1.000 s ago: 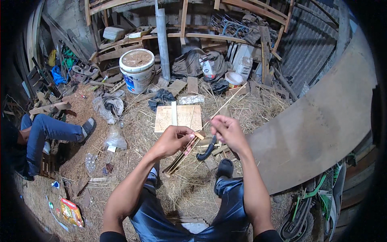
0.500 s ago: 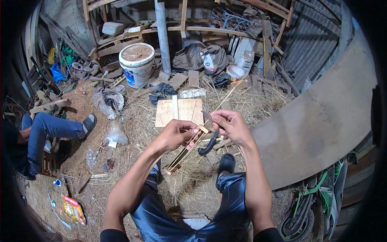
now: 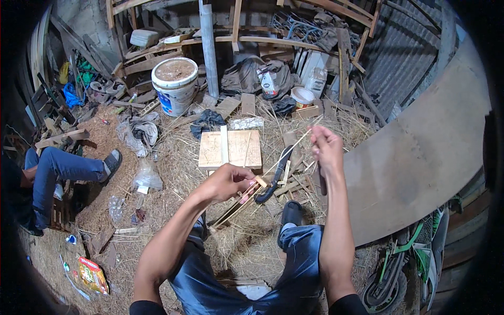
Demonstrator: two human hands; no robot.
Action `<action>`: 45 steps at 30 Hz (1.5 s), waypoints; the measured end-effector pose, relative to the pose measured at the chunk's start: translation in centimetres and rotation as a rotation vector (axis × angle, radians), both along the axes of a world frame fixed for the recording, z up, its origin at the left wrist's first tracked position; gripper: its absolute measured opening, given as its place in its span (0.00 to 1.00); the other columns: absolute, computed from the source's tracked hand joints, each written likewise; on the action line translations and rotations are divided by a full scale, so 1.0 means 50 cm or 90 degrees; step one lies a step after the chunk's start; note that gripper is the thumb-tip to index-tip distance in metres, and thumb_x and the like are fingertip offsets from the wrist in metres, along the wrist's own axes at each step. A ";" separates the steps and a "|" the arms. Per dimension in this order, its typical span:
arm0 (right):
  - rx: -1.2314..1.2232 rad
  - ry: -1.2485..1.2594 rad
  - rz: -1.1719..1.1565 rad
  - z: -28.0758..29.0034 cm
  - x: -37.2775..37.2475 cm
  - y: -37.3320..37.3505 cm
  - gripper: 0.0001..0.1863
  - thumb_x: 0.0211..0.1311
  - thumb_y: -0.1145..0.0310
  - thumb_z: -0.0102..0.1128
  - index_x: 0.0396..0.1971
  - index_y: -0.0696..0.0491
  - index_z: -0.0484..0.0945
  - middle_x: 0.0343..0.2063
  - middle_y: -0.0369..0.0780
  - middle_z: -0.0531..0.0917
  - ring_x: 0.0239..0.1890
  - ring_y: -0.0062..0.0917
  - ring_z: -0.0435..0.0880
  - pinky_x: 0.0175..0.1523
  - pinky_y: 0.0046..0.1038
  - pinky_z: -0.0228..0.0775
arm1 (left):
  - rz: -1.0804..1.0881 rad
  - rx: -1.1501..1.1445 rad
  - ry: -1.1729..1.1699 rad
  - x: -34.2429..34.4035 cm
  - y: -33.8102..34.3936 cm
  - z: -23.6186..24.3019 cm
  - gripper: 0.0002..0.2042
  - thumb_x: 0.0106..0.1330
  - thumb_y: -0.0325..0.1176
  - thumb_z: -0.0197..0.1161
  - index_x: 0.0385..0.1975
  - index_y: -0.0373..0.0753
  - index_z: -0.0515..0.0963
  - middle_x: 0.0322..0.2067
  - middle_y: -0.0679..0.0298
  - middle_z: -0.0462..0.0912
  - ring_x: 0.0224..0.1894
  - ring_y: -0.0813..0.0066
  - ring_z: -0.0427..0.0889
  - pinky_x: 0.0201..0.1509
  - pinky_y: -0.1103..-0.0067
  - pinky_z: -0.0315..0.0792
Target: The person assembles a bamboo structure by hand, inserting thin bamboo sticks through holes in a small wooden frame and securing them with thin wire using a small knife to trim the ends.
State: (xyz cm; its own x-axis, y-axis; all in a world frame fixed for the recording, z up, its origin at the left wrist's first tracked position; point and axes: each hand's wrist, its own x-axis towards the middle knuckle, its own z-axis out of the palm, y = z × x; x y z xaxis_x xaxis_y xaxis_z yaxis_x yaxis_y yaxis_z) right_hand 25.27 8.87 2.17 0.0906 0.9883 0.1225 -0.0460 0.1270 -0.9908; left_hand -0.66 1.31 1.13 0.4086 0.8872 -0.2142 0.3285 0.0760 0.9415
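Observation:
My left hand (image 3: pixel 229 181) is closed around a slim wooden frame (image 3: pixel 235 211), made of narrow strips joined by a small block at its upper end. From that block a thin bamboo strip (image 3: pixel 287 151) slants up and to the right. My right hand (image 3: pixel 327 149) is closed, its fingertips pinching this strip near the far end. A dark brown, narrow piece (image 3: pixel 322 181) sticks out below the right palm; it looks like part of a knife, but the hand hides the rest. Beneath the strip, a curved black-handled blade (image 3: pixel 269 193) lies on the straw.
A wooden board (image 3: pixel 241 149) with a pale slat (image 3: pixel 224 144) lies ahead. Beyond stand a white bucket (image 3: pixel 175 86) and a post (image 3: pixel 209 52). A large curved sheet (image 3: pixel 409 152) fills the right, above a green-and-white motorbike (image 3: pixel 415 252). Another person's leg (image 3: pixel 71 168) is at left.
My right hand has moved up and to the right, away from the frame's end, along the thin strip. My left hand still holds the frame. The black-handled blade now shows more fully.

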 end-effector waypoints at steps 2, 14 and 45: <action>0.031 -0.042 -0.112 0.003 0.042 0.015 0.11 0.67 0.68 0.51 0.41 0.59 0.78 0.20 0.31 0.74 0.13 0.08 0.62 0.14 0.12 0.48 | -0.006 -0.007 0.035 -0.009 -0.007 0.000 0.09 0.62 0.32 0.63 0.38 0.34 0.80 0.26 0.69 0.80 0.27 0.85 0.73 0.29 0.84 0.68; -0.016 -0.429 0.026 -0.057 -0.070 -0.030 0.17 0.63 0.57 0.55 0.33 0.58 0.79 0.19 0.38 0.81 0.21 0.23 0.77 0.31 0.28 0.67 | 0.249 -0.036 -0.303 -0.022 0.039 -0.038 0.08 0.67 0.29 0.55 0.40 0.32 0.74 0.33 0.61 0.80 0.31 0.74 0.81 0.34 0.77 0.81; 0.112 -0.322 0.065 -0.021 -0.165 -0.116 0.15 0.59 0.68 0.61 0.41 0.63 0.74 0.27 0.47 0.84 0.30 0.28 0.84 0.35 0.28 0.71 | 0.459 0.154 -0.390 0.024 0.047 0.070 0.13 0.64 0.36 0.61 0.40 0.32 0.77 0.25 0.65 0.79 0.12 0.86 0.71 0.10 0.89 0.57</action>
